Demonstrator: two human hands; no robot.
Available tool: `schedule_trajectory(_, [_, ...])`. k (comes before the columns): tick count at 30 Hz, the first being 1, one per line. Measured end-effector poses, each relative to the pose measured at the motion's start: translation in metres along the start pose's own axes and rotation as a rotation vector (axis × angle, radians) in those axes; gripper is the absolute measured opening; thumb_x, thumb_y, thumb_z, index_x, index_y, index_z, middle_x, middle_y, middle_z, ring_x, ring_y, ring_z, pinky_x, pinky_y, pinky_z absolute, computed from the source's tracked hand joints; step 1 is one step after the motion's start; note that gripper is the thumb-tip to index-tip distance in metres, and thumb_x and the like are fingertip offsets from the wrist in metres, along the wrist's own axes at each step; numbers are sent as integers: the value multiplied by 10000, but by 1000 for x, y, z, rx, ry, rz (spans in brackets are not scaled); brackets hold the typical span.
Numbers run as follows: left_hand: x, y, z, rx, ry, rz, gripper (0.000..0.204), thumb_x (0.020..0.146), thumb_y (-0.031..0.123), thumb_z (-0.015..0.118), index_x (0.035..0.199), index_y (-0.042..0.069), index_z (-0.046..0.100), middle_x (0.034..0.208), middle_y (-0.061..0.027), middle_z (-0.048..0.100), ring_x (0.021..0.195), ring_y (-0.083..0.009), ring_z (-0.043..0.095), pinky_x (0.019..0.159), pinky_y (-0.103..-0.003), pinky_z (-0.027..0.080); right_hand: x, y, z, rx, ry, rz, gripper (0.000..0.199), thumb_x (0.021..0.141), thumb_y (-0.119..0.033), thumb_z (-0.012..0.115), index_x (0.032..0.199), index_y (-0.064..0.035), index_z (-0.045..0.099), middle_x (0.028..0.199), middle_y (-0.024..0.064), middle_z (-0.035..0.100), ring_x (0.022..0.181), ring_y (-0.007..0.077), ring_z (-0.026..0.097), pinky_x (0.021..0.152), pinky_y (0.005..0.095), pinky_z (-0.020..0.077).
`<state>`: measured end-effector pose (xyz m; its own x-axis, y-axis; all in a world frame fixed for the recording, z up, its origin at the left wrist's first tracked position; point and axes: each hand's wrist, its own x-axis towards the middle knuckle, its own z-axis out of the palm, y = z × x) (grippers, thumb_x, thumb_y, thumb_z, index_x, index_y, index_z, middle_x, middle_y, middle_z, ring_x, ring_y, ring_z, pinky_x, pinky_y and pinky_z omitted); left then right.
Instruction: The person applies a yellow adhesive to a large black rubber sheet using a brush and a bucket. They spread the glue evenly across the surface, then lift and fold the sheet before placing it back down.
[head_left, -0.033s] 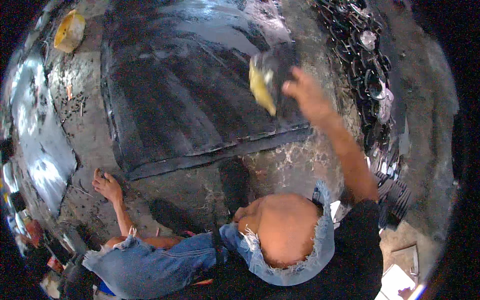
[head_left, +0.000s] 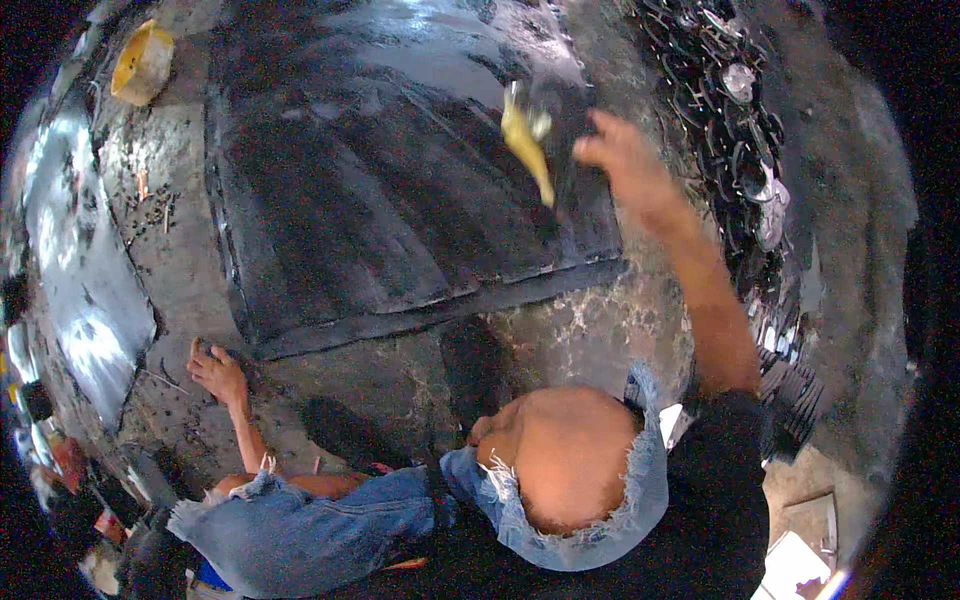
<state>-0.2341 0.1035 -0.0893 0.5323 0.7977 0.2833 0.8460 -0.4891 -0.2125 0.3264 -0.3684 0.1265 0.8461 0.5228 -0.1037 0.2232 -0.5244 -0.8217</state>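
Observation:
A large dark sheet [head_left: 330, 230] with a shiny far part lies on the floor in front of me. Above its right side is my right hand [head_left: 630, 165], blurred, its fingers bent toward a yellow, tapering thing [head_left: 527, 150] with a pale glinting part. A dark gap shows between that thing and my fingertips; what joins them, if anything, cannot be made out. My left hand [head_left: 218, 375] rests on the floor beside the sheet's near left corner. Its fingers are bent and a little apart, with nothing visible in them.
A yellow round container [head_left: 142, 65] stands at the far left. Near it lies a shiny grey sheet [head_left: 85, 280]. Dark rings and strips [head_left: 735, 150] are heaped along the right. Ribbed dark pieces [head_left: 790, 400] lie beside my right arm. My bent, bare knee [head_left: 575, 450] is close in front.
My right hand has moved slightly away from me over the sheet, and the yellow thing has shifted the same way with it. My left hand stays in place.

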Motion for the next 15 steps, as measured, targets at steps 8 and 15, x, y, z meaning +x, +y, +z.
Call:
schedule_trajectory(8, [7,38,-19,-218,-134,-57,483,997,195,553,1457,100,445,1359,-210,485,1279,-406,444,1089,-528,338,198,50,90,-455,30,-152,226,912,-87,569,1096,-38,691,971,132,718,914,266,694,837,383,564])
schedule_trajectory(15, [-5,19,-44,-291,-254,60,577,995,171,554,1544,142,378,1359,-205,468,1291,-386,430,1109,-514,312,276,11,122,-685,-279,-702,355,830,-50,558,1135,-101,731,1075,164,724,990,355,680,900,449,547])
